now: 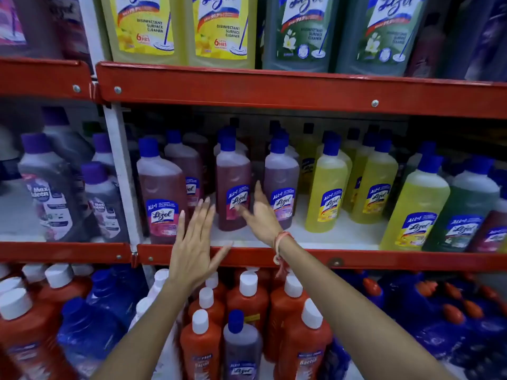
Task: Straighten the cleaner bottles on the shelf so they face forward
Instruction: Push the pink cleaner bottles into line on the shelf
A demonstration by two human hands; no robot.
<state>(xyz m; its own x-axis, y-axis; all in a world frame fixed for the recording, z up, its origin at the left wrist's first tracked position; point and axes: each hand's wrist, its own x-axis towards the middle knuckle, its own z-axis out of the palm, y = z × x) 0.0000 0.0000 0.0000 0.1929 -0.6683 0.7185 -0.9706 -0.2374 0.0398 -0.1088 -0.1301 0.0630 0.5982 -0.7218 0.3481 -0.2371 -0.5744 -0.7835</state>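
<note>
On the middle shelf [315,256] stand cleaner bottles with blue caps. A pink bottle [160,187] is at the left, and a second pink bottle [233,182] stands to its right with its label facing me. A lilac bottle [281,182] and yellow bottles [326,187] follow to the right. My left hand [193,245] is open with fingers spread, just right of the first pink bottle's base. My right hand [260,215] is open too, its fingertips at the second pink bottle's label, thumb up between that bottle and the lilac one. Neither hand grips anything.
Large yellow and green cleaner bottles [222,28] fill the top shelf. Orange bottles with white caps [248,300] and blue bottles crowd the bottom shelf under my arms. Grey bottles with purple caps [46,187] stand in the left bay. A red thread is on my right wrist.
</note>
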